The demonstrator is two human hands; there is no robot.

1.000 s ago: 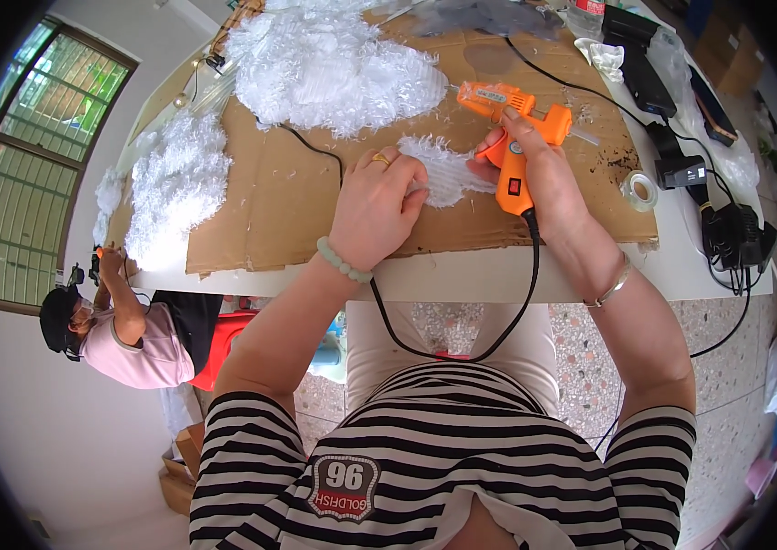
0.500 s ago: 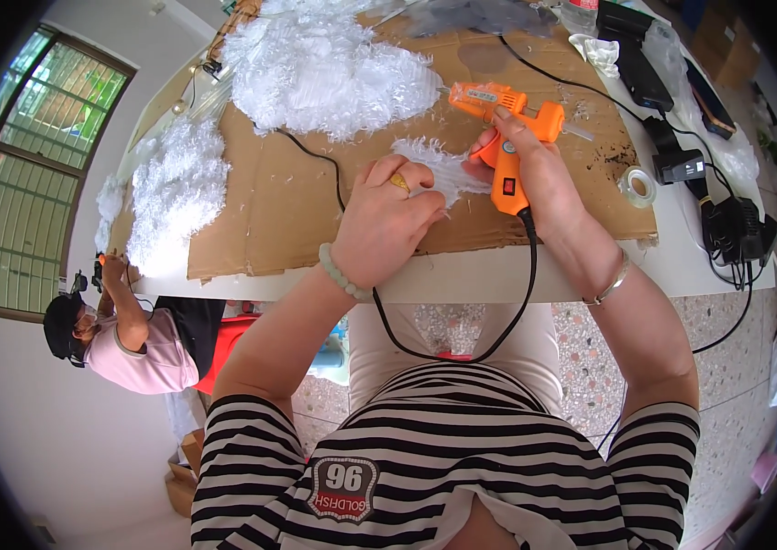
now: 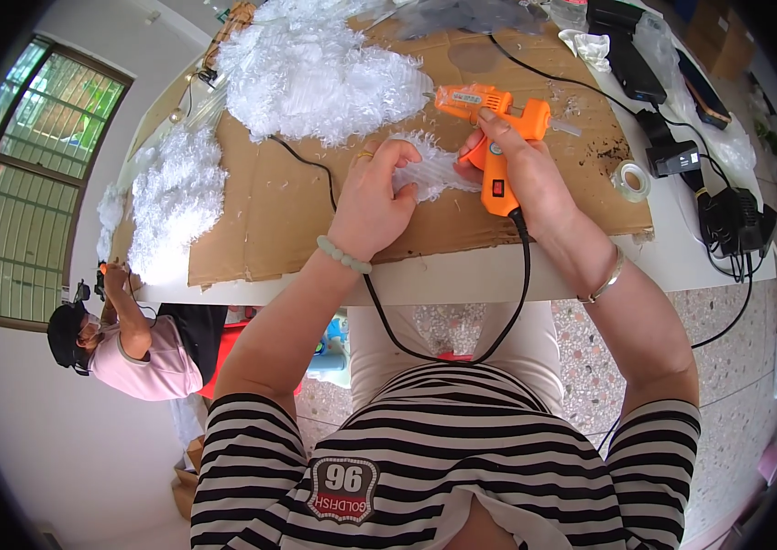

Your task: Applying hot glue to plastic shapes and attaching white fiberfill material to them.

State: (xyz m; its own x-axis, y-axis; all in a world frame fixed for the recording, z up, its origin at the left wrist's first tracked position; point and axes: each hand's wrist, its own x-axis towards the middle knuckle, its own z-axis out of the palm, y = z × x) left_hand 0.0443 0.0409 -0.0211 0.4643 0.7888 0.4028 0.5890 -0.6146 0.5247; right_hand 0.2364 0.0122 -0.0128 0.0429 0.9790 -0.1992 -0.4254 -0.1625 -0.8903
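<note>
My right hand (image 3: 524,172) grips an orange glue gun (image 3: 491,128) by its handle, nozzle pointing left over a brown cardboard sheet (image 3: 278,215). Its black cord (image 3: 462,353) loops down off the table's front edge. My left hand (image 3: 374,197) presses on a small tuft of white fluffy strips (image 3: 432,167) lying on the cardboard just left of the gun. A large white fluffy pile (image 3: 315,73) lies further back, another white pile (image 3: 173,197) at the left.
A roll of clear tape (image 3: 630,180) sits on the white table (image 3: 682,261) at right, beside black adapters and cables (image 3: 727,225). Another person in a pink top (image 3: 132,353) crouches at lower left, below the table's corner. Speckled floor lies beneath.
My left hand has slid right along the cardboard onto the white tuft. The glue gun in my right hand has stayed close to the same spot.
</note>
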